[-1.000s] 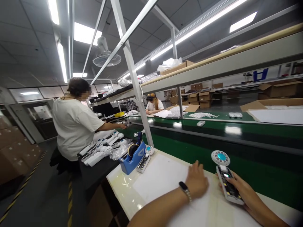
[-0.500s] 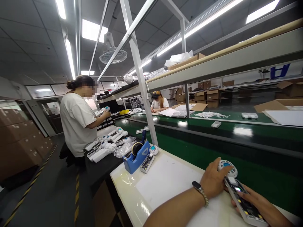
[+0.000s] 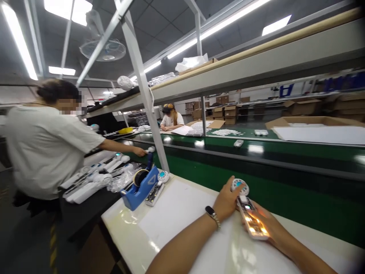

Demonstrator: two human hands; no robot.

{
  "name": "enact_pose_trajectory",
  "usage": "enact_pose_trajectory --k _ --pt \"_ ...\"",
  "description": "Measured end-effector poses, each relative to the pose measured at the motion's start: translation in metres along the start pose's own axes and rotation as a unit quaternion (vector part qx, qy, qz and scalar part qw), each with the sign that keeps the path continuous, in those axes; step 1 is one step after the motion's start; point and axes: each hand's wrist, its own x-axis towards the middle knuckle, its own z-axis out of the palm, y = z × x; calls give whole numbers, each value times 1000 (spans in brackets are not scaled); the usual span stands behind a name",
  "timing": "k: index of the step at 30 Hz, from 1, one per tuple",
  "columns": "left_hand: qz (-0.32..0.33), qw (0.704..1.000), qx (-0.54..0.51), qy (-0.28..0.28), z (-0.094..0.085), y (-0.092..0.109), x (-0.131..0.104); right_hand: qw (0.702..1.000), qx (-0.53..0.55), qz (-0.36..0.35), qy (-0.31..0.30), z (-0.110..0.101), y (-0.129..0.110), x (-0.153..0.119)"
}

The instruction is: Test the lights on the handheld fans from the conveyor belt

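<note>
1. A white handheld device [image 3: 247, 210], its open body [image 3: 255, 226] glowing, is being held at the table's [image 3: 131, 225] edge beside the conveyor belt [image 3: 196, 168].
2. The right hand [image 3: 265, 220] is grasping the body with its fingers; the left hand [image 3: 226, 201] is clasping the round head [image 3: 241, 183].
3. A similar device [image 3: 154, 194] is lying beside a tape dispenser [image 3: 138, 195].

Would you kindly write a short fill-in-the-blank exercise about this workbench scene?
1. The left hand touches the round end of the lit device, whose handle is held by the ____ hand.
2. The wristband is worn on the ____ arm.
3. The tape dispenser is coloured ____.

Missing words: right; left; blue.
</note>
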Motion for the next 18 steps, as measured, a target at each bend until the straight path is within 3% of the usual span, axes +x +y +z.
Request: enact_pose_trajectory --k 5,12,18 --pt "-10 1000 11 14 -1 0 2 999 21 -39 -29 14 -13 -13" --pt "25 997 33 62 5 -6 2 996 20 -75 -48 15 -10 -7" --pt "24 998 -16 62 7 -9 0 996 36 -55 -53 12 -11 -9"
